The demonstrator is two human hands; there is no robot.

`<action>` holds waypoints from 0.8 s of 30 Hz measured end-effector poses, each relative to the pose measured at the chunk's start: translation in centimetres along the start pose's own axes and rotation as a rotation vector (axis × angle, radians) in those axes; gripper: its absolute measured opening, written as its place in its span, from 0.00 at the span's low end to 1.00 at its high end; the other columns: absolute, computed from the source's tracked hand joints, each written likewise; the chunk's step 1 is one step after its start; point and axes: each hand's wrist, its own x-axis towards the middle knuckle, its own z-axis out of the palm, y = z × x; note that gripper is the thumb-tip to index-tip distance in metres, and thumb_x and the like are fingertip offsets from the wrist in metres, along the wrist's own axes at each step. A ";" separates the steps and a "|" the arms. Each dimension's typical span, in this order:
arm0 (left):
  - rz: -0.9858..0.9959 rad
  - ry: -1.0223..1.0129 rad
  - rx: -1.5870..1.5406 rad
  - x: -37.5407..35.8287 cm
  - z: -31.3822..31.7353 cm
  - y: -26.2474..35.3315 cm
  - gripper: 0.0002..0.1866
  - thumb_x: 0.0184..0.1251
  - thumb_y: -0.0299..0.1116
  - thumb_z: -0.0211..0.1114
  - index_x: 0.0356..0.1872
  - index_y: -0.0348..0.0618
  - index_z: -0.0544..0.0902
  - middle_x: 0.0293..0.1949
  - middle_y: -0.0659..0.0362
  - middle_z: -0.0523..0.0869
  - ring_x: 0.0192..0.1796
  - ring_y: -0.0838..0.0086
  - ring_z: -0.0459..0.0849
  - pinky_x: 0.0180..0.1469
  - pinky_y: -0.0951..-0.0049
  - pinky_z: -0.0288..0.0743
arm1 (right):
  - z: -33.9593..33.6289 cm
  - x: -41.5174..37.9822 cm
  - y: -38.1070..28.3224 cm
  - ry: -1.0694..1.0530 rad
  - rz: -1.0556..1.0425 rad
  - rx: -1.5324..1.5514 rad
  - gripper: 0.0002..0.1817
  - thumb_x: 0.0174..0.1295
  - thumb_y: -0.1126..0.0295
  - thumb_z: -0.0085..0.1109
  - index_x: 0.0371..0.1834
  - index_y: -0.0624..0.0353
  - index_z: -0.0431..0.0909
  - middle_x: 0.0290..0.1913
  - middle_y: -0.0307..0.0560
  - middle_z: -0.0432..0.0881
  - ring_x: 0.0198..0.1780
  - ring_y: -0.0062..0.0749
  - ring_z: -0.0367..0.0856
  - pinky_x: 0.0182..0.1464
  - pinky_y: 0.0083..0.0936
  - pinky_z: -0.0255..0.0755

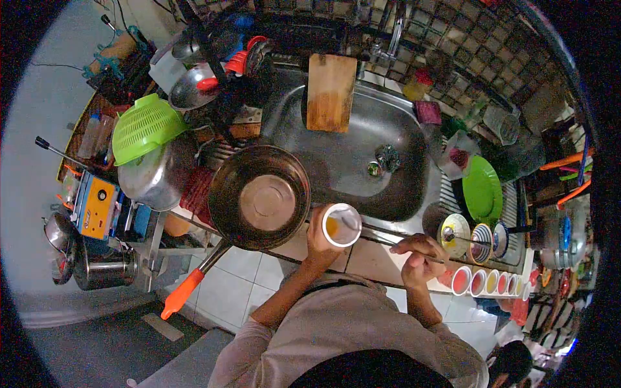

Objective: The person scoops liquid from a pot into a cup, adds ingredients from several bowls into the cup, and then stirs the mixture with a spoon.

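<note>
My left hand (317,234) is wrapped around a white cup (341,242), its mouth tilted up toward me. A little yellow-orange stuff (332,226) shows inside the cup. In my right hand (419,258) is a thin metal spoon (381,237), gripped by its handle between the fingers. Its far end reaches toward the cup, where a pale shape like the spoon's bowl shows at the right inner side. Beside my right hand runs a row of small cups (461,280) with red, orange and yellow contents. A large frying pan (226,200) with an orange handle lies left of my left hand.
Ahead is a steel sink (291,165) with a wooden cutting board (331,94) across its back edge. At right stand a green plate (482,189) and several bowls (455,234). A green colander (147,129) sits on a big metal pot (158,178) at left.
</note>
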 end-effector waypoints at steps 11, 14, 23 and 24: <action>0.022 -0.013 0.092 0.0 0.1 0.5 0.36 0.32 0.31 0.73 0.49 0.38 0.68 0.43 0.50 0.74 0.46 0.55 0.72 0.49 0.61 0.67 | -1.1 -1.1 1.6 -0.115 -0.028 -0.147 0.09 0.44 0.64 0.63 0.21 0.57 0.77 0.23 0.41 0.79 0.25 0.32 0.78 0.28 0.23 0.71; 0.033 -0.028 0.135 0.0 0.3 0.5 0.36 0.32 0.30 0.73 0.49 0.38 0.68 0.42 0.50 0.74 0.46 0.56 0.73 0.49 0.62 0.67 | -0.4 0.8 0.7 -0.246 -0.065 -0.232 0.18 0.52 0.57 0.56 0.17 0.62 0.75 0.19 0.42 0.77 0.21 0.30 0.76 0.23 0.22 0.69; 0.027 -0.035 0.026 0.0 0.4 0.4 0.35 0.30 0.30 0.74 0.47 0.36 0.68 0.41 0.50 0.74 0.44 0.58 0.75 0.46 0.64 0.70 | -1.4 1.5 0.9 -0.356 -0.298 -0.151 0.27 0.48 0.44 0.52 0.21 0.63 0.76 0.19 0.43 0.76 0.21 0.32 0.77 0.23 0.22 0.71; 0.045 -0.058 0.034 0.0 0.5 0.4 0.35 0.30 0.30 0.74 0.47 0.36 0.69 0.41 0.50 0.74 0.43 0.57 0.75 0.45 0.64 0.70 | -1.2 1.5 0.9 -0.353 -0.298 -0.152 0.27 0.48 0.44 0.52 0.21 0.63 0.76 0.19 0.43 0.76 0.21 0.32 0.77 0.23 0.22 0.71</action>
